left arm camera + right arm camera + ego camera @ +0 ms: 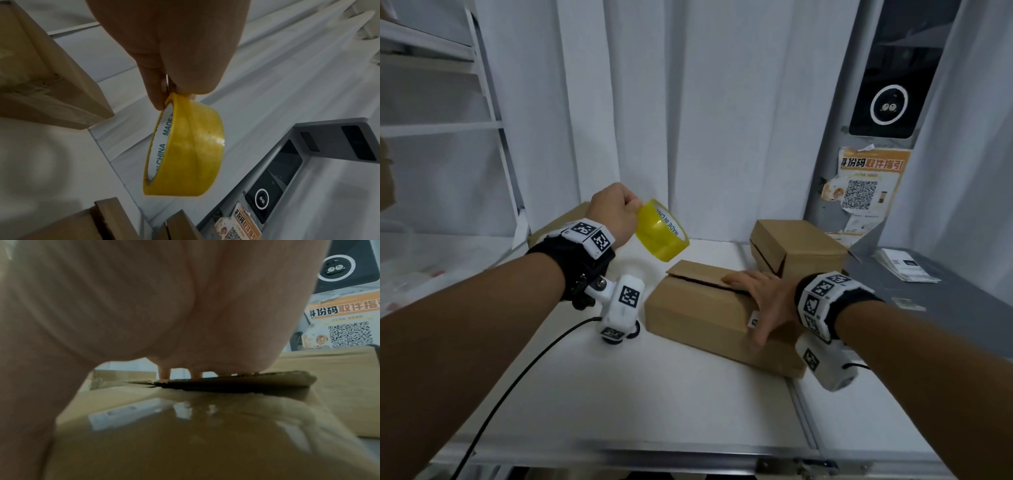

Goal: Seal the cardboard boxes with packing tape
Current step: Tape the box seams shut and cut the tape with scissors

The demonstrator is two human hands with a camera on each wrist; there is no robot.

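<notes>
the left hand (613, 212) pinches a yellow tape roll (661, 230) in mid-frame, above the table (688, 404). the right hand (763, 294), fingers flat, presses the flaps of the near box (698, 315) at centre right.

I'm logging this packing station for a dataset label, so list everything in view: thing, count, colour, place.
cardboard boxes: three, brown; one under the right hand at centre, flap slightly raised; one behind it to the right; one partly hidden behind the left hand.
tape roll: one, yellow with white core, held in the air above the table.
table: one, white, under the boxes.
curtain: white, at the back.
shelf rack: one, white, at the far left.
kiosk panel: one, black with white ring, on a grey post at the right.
poster: one, orange with QR code, below the panel.
papers: white stack, on the grey counter at the right.
left hand: grips the tape roll.
right hand: rests flat on the centre box.
</notes>
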